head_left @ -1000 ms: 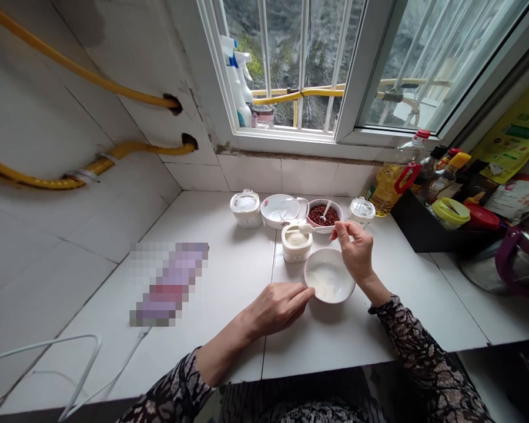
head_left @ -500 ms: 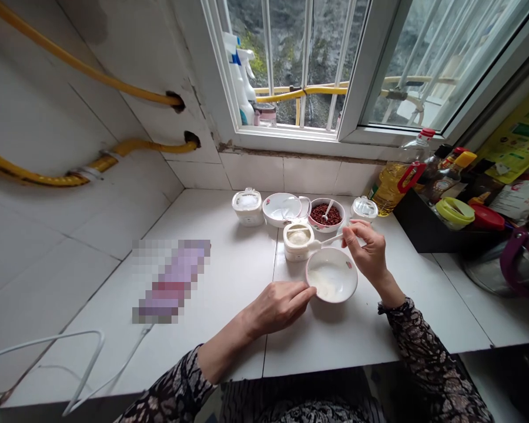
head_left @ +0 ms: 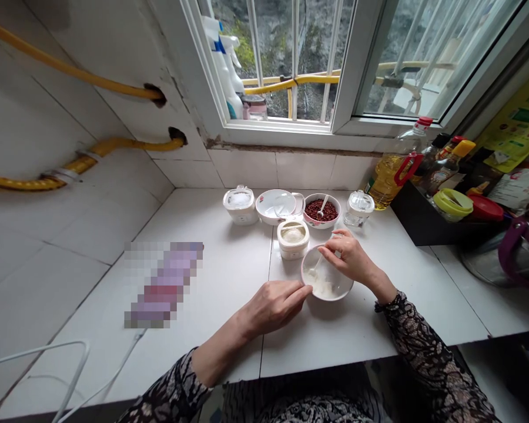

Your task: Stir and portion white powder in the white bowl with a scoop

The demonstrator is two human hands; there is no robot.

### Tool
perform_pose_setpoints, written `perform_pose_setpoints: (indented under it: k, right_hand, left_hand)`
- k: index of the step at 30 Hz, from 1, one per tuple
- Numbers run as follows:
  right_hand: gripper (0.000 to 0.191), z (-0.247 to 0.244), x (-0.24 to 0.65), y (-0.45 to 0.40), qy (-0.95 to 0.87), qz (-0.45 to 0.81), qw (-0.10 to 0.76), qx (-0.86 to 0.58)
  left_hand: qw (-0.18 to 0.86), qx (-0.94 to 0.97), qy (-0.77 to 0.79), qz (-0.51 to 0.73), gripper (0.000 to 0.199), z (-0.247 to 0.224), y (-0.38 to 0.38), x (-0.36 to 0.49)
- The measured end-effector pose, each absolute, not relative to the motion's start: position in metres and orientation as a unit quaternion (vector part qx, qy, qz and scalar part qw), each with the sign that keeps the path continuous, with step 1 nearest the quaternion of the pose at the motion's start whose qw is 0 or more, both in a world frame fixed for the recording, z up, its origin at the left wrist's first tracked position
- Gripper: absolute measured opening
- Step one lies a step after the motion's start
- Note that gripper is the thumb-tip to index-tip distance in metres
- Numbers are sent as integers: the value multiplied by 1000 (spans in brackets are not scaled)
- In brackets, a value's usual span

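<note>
Bowl [head_left: 342, 283] and spoon [head_left: 318, 262] are together on the white counter [head_left: 229, 264]: the bowl sits upright near the front edge, some white powder [head_left: 321, 286] in its bottom, and the spoon slants down into it. The right hand [head_left: 350, 257] pinches the spoon's handle between thumb and fingers, over the bowl's far side. The left hand [head_left: 274, 302] lies to the left, fingers drawn together and their tips pinching the bowl's rim. Just behind the bowl stands an open tub [head_left: 293, 253]; behind that, a dish of red beans [head_left: 316, 212] holds another spoon [head_left: 324, 203].
</note>
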State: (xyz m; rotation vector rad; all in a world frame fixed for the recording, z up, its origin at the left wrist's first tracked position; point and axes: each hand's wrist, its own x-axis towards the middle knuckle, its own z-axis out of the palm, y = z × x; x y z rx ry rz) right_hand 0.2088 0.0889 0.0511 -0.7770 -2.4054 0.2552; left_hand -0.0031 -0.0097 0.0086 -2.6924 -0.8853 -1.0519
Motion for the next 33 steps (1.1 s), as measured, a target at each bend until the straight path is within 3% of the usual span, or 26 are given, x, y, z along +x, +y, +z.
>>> perform_pose_setpoints:
  k: [20,28,33]
  right_hand:
    - [55,62,216,98,-672,471,401,-407]
    - [55,59,207,104,-627,466,459,-424]
    - [49,62,196,101,-649,378,507,-423]
  left_hand:
    - [63,-888,-289,-352,20,10,-9,-3]
    - [64,-889,-290,-349,21,9,-10,-3]
    - [70,-889,-290,-348,21,9,-10,-3]
